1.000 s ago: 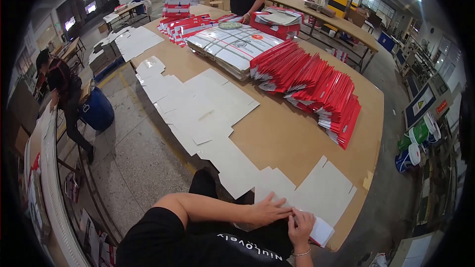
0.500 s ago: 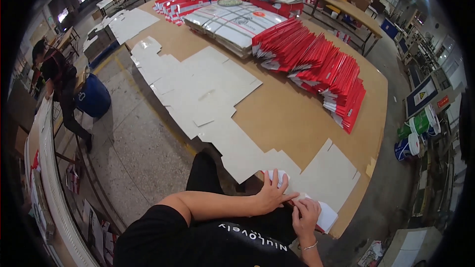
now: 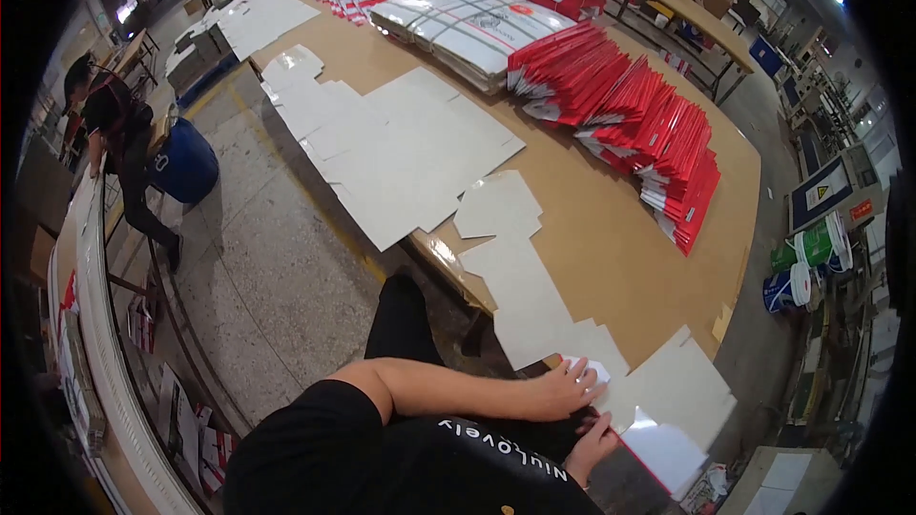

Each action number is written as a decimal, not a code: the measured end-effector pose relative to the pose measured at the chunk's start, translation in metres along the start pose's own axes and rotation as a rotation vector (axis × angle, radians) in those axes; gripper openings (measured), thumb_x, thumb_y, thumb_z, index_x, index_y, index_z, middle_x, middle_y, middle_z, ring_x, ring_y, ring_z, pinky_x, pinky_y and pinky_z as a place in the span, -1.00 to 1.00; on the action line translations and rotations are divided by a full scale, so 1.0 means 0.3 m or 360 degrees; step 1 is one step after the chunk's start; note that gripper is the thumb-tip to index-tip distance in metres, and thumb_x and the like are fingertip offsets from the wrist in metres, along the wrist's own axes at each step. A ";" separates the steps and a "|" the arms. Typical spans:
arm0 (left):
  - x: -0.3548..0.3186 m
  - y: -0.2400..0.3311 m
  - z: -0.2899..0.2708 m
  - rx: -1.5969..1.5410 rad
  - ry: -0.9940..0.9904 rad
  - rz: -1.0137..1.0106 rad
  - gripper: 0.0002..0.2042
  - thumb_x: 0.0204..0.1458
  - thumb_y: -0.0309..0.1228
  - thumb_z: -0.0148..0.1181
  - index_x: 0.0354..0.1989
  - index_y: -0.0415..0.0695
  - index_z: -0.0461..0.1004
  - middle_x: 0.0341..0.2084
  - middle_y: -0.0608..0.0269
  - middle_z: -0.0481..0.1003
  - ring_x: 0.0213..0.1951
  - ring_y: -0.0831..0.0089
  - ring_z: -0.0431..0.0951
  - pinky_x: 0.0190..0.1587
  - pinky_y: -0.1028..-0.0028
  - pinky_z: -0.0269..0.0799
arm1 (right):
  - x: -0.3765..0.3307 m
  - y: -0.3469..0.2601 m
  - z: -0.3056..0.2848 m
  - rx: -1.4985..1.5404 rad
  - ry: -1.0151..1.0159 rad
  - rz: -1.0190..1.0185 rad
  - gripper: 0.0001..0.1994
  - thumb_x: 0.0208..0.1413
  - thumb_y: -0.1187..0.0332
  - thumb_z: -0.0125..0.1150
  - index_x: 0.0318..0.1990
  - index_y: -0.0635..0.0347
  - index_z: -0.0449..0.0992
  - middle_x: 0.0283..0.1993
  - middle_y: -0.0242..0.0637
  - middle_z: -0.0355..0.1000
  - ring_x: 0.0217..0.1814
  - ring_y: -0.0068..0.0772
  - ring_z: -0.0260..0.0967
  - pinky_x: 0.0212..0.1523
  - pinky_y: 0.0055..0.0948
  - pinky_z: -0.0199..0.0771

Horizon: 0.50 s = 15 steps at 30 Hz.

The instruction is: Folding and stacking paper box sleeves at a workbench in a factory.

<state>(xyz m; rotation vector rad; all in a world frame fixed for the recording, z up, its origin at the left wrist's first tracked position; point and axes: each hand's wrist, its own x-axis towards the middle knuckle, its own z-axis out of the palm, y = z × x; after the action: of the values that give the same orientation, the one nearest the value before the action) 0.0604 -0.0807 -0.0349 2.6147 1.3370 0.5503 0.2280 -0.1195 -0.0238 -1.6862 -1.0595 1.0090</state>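
A die-cut cardboard blank (image 3: 523, 294), grey-white on top, lies along the near edge of the table. My left hand (image 3: 563, 391) rests with spread fingers on a small white folded flap (image 3: 593, 377) at its near side. Just below, my right hand (image 3: 593, 443) grips the near edge of the blank, its fingertips partly hidden. Beside that hand, a larger white flap (image 3: 663, 453) with a red edge is folded over and overhangs the table. Farther left lies a stack of similar grey-white blanks (image 3: 410, 153).
Rows of red folded cartons (image 3: 620, 105) fan across the far right table. A strapped bundle of white printed sheets (image 3: 458, 24) lies beside them. At left, a person (image 3: 119, 124) stands by a blue barrel (image 3: 186, 162). Paint buckets (image 3: 792, 286) stand at the right.
The blank under my hands has shifted right, away from the stack, baring brown table between them. My right hand has drawn in below the left. The view has shifted slightly.
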 end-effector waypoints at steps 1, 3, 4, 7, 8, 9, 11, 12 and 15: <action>0.019 -0.027 -0.051 -0.0224 -0.0089 0.0085 -0.27 -0.20 -0.22 0.38 0.21 -0.23 0.31 0.08 -0.14 0.35 0.17 -0.08 0.37 0.07 0.02 0.38 | 0.076 0.027 0.008 -0.0113 0.0234 -0.0669 -0.70 0.33 0.28 0.06 -0.25 0.40 0.55 -0.35 -0.18 0.55 -0.42 -0.30 0.48 -0.34 -0.46 0.51; 0.040 -0.079 -0.057 -0.0645 -0.0210 0.0126 -0.53 -0.17 -0.43 0.25 0.00 -0.23 0.42 0.01 -0.08 0.38 0.10 -0.02 0.39 0.05 0.07 0.35 | 0.110 -0.052 0.006 -0.0488 -0.0020 -0.1038 -0.78 0.19 0.47 0.13 -0.10 0.48 0.51 -0.15 0.01 0.54 -0.17 -0.02 0.49 -0.08 -0.21 0.52; 0.033 -0.120 -0.033 -0.0806 -0.0420 -0.0101 -0.55 -0.16 -0.44 0.26 0.00 -0.25 0.44 0.02 -0.07 0.38 0.08 -0.07 0.39 0.10 0.08 0.34 | 0.159 -0.091 0.055 -0.1129 0.0289 -0.1816 -0.63 0.14 0.51 0.08 0.11 0.46 0.41 0.10 0.12 0.43 0.11 0.04 0.36 0.16 -0.09 0.35; -0.029 -0.203 -0.246 -0.0566 -0.0285 -0.0089 -0.53 -0.17 -0.24 0.41 -0.07 -0.19 0.49 -0.07 0.01 0.48 0.02 0.05 0.47 0.11 0.15 0.40 | 0.203 -0.289 0.193 -0.1121 -0.0414 -0.1408 -0.39 -0.09 0.63 0.06 0.24 0.12 0.42 -0.01 -0.03 0.36 0.08 0.08 0.28 0.13 -0.12 0.32; -0.050 -0.224 -0.322 -0.0353 -0.0235 -0.0236 -0.53 -0.16 -0.17 0.43 -0.11 -0.16 0.51 -0.05 0.07 0.49 0.05 0.08 0.48 0.14 0.18 0.39 | 0.213 -0.325 0.190 -0.1477 -0.0562 -0.1355 -0.37 -0.11 0.63 0.10 0.24 0.07 0.42 -0.03 -0.04 0.33 0.04 0.02 0.28 0.10 -0.13 0.33; -0.078 -0.265 -0.369 -0.0120 -0.0185 -0.0228 -0.52 -0.15 -0.15 0.44 -0.11 -0.19 0.52 0.02 0.06 0.47 0.12 0.10 0.45 0.20 0.20 0.36 | 0.219 -0.315 0.177 -0.1659 -0.0708 -0.1275 -0.39 -0.07 0.57 0.16 0.25 0.04 0.41 -0.06 -0.08 0.32 0.05 0.01 0.27 0.11 0.00 0.29; -0.119 -0.338 -0.445 0.0202 -0.0519 -0.0578 -0.20 -0.27 -0.04 0.52 0.16 -0.18 0.37 0.23 -0.04 0.31 0.31 0.03 0.26 0.34 0.11 0.18 | 0.236 -0.358 0.194 -0.1801 -0.0729 -0.1225 -0.41 -0.05 0.50 0.21 0.25 0.03 0.41 -0.08 -0.08 0.32 0.05 0.01 0.27 0.13 0.08 0.25; -0.127 -0.376 -0.457 0.0413 -0.0646 -0.0711 0.01 -0.35 0.01 0.55 0.32 -0.17 0.21 0.32 -0.10 0.19 0.37 -0.04 0.15 0.39 0.07 0.08 | 0.255 -0.385 0.213 -0.1935 -0.0779 -0.1210 -0.42 -0.02 0.43 0.25 0.25 0.02 0.41 -0.09 -0.08 0.31 0.05 0.01 0.27 0.15 0.16 0.21; -0.206 -0.463 -0.434 0.0383 -0.0355 -0.0637 0.16 -0.39 0.05 0.55 0.43 -0.15 0.04 0.40 -0.17 0.04 0.42 -0.12 0.05 0.42 0.03 0.01 | 0.291 -0.290 0.307 -0.1765 -0.0832 -0.1441 -0.35 0.10 0.10 0.25 0.38 -0.16 0.26 0.27 -0.10 0.22 0.36 0.12 0.08 0.33 0.35 -0.07</action>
<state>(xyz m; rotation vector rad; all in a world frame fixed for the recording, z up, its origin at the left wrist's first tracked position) -0.1275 -0.0523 0.0280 2.3808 1.8731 0.0390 0.1502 0.0069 0.0166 -1.3479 -2.7376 0.1840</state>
